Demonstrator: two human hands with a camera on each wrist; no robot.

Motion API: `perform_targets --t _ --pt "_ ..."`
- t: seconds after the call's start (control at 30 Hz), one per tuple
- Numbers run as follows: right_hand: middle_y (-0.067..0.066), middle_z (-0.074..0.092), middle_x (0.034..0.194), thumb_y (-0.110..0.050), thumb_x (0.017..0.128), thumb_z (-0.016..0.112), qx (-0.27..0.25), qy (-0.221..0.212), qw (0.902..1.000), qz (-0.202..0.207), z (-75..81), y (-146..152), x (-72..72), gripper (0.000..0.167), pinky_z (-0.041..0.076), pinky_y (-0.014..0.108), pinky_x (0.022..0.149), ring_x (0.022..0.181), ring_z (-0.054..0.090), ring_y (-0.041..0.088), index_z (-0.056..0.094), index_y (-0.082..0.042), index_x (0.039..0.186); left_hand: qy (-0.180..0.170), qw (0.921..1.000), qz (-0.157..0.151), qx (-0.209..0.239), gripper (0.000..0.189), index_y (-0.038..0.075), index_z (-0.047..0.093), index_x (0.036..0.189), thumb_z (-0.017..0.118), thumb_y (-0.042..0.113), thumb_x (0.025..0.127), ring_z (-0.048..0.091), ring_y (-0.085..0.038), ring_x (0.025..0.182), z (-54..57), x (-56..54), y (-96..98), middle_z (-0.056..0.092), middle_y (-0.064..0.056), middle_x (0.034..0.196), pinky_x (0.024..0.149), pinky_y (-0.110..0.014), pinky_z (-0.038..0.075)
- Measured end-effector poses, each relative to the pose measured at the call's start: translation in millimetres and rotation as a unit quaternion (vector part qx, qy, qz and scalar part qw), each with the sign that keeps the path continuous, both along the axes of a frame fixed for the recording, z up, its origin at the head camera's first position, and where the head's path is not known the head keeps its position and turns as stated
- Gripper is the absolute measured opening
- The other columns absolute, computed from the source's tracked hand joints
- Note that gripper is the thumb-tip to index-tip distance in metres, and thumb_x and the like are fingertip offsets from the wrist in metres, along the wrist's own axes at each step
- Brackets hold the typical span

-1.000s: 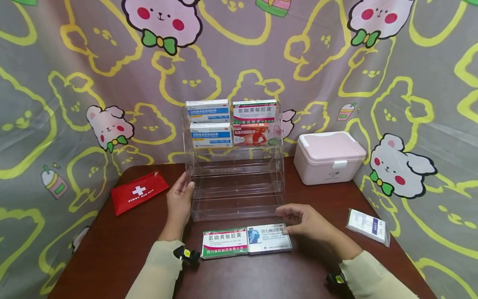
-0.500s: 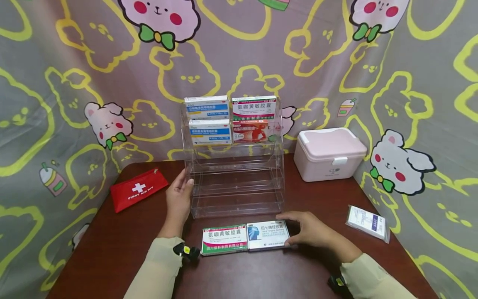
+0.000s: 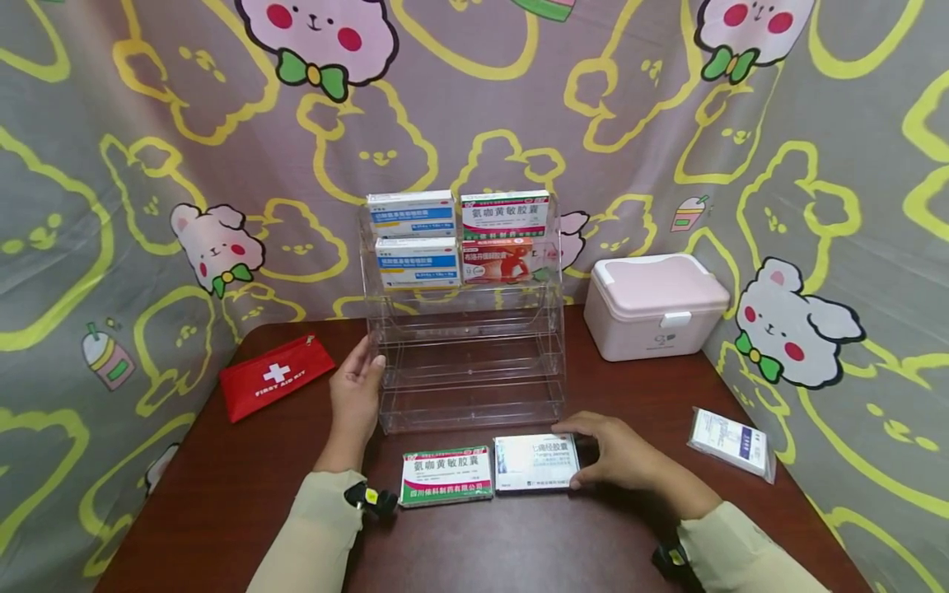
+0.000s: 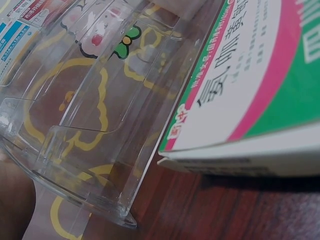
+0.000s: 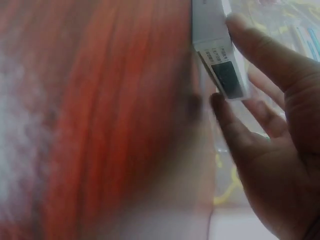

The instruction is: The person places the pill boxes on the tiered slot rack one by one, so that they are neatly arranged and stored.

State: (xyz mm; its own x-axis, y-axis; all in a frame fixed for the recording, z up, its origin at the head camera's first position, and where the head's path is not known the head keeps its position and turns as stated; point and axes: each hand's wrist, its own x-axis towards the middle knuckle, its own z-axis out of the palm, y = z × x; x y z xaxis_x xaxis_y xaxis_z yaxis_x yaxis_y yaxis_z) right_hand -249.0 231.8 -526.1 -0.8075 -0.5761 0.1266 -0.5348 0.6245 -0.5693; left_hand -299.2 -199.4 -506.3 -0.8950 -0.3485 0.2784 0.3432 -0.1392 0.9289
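A clear plastic tiered display rack (image 3: pixel 470 399) stands upright on the table. My left hand (image 3: pixel 356 399) holds its left side edge, the thumb in front; in the left wrist view only a dark part of that hand (image 4: pixel 15 200) shows. My right hand (image 3: pixel 619 457) grips a white medicine box (image 3: pixel 535 463) by its right end, thumb at the near edge and fingers at the far edge. Glare covers part of this box's print. Left of it, a green-and-white medicine box (image 3: pixel 446 475) lies flat before the rack. The right wrist view shows the gripped box's end (image 5: pixel 225 75) between thumb and fingers.
Two blue-and-white boxes (image 3: pixel 418 263), a green-and-white one (image 3: pixel 504 216) and a red one (image 3: pixel 498 262) fill the rack's upper tiers. A red first aid pouch (image 3: pixel 278 377) lies left. A pink lidded case (image 3: pixel 656 309) and a bagged white pack (image 3: pixel 731 443) are at right.
My right hand has moved from above the white box to its right end and taken hold. The box has shifted slightly right and tilted, catching glare. My left hand stays at the rack.
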Motion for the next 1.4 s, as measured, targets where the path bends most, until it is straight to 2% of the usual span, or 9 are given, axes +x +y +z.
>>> perform_targets --t 0.1,0.27,0.47,0.7,0.83,1.0,1.1,1.23,1.4 --pt "-0.003 0.073 0.13 -0.022 0.072 0.103 -0.016 0.008 0.9998 -0.012 2.2 0 -0.4 0.074 0.062 0.04 0.1 0.112 0.07 0.014 0.074 -0.014 0.139 0.003 1.0 0.0 -0.002 0.056 -0.003 0.051 0.159 0.064 -0.007 0.105 0.046 -0.03 0.157 0.4 -0.6 -0.3 0.052 -0.02 0.165 0.116 -0.017 0.047" --pt "0.0 0.076 0.119 -0.011 0.083 0.095 -0.071 -0.016 0.9972 -0.018 2.9 4 -2.6 0.045 0.065 0.03 0.087 0.099 0.072 0.007 0.078 -0.013 0.125 0.0 1.0 0.0 -0.007 0.055 -0.003 0.052 0.159 0.064 -0.007 0.105 0.046 -0.029 0.157 0.7 -0.5 -1.1 0.051 -0.02 0.165 0.116 -0.017 0.047" --pt "0.003 0.078 0.116 -0.008 0.095 0.084 -0.117 -0.074 0.9898 -0.034 7.8 12 -5.5 0.026 0.063 0.025 0.088 0.104 0.074 0.008 0.079 -0.014 0.12 -0.001 1.0 -0.002 -0.007 0.055 -0.002 0.052 0.159 0.063 -0.007 0.105 0.046 -0.029 0.157 -1.2 -0.8 -0.5 0.052 -0.02 0.165 0.115 -0.017 0.047" --pt "0.0 0.079 0.117 -0.01 0.099 0.08 -0.13 -0.078 0.9858 -0.071 23.0 13 -9.2 0.023 0.061 0.026 0.093 0.109 0.074 0.013 0.078 -0.017 0.122 -0.008 0.9998 -0.003 -0.015 0.056 -0.001 0.052 0.16 0.064 -0.005 0.106 0.046 -0.029 0.158 -1.0 -1.2 -0.9 0.052 -0.018 0.166 0.116 -0.018 0.047" --pt "0.007 0.079 0.115 -0.006 0.1 0.078 -0.205 -0.094 0.9703 -0.087 31.2 0 -12.3 0.024 0.062 0.026 0.087 0.104 0.075 0.016 0.076 -0.011 0.123 -0.009 0.9998 -0.007 -0.018 0.056 0.0 0.052 0.16 0.065 -0.003 0.106 0.045 -0.029 0.159 -0.3 -0.3 -2.6 0.052 -0.017 0.166 0.117 -0.018 0.046" --pt "0.019 0.078 0.11 0.001 0.099 0.076 -0.306 -0.047 0.946 -0.098 50.3 -21 -22.7 0.022 0.061 0.023 0.078 0.093 0.074 0.011 0.072 0.002 0.121 -0.013 0.9998 -0.006 -0.017 0.055 0.0 0.052 0.16 0.064 -0.002 0.107 0.045 -0.029 0.159 -2.0 -0.7 -2.6 0.052 -0.017 0.166 0.117 -0.018 0.046" --pt "0.016 0.077 0.11 0.001 0.1 0.075 -0.345 -0.023 0.9305 -0.121 68.5 -35 -30.0 0.022 0.06 0.019 0.08 0.095 0.072 0.009 0.071 0.005 0.121 -0.008 0.9999 -0.006 -0.009 0.055 -0.001 0.051 0.16 0.064 -0.003 0.107 0.045 -0.029 0.158 -1.2 -1.2 -2.1 0.051 -0.018 0.166 0.116 -0.017 0.047" --pt "0.01 0.077 0.113 0.0 0.101 0.073 -0.396 -0.021 0.9055 -0.151 95.3 -56 -41.3 0.026 0.059 0.017 0.085 0.099 0.07 0.004 0.068 0.008 0.126 -0.001 1.0 -0.003 -0.006 0.056 -0.002 0.051 0.16 0.063 -0.006 0.106 0.046 -0.029 0.157 0.4 -1.5 -1.7 0.051 -0.019 0.165 0.115 -0.016 0.047" --pt "0.018 0.074 0.124 0.003 0.101 0.073 -0.438 -0.001 0.8837 -0.165 120.4 -81 -57.2 0.027 0.059 0.015 0.089 0.105 0.07 0.003 0.068 0.008 0.127 -0.007 0.9999 0.001 -0.008 0.055 -0.002 0.053 0.159 0.064 -0.007 0.105 0.048 -0.027 0.156 -0.2 -0.8 -1.1 0.053 -0.019 0.164 0.114 -0.016 0.049"
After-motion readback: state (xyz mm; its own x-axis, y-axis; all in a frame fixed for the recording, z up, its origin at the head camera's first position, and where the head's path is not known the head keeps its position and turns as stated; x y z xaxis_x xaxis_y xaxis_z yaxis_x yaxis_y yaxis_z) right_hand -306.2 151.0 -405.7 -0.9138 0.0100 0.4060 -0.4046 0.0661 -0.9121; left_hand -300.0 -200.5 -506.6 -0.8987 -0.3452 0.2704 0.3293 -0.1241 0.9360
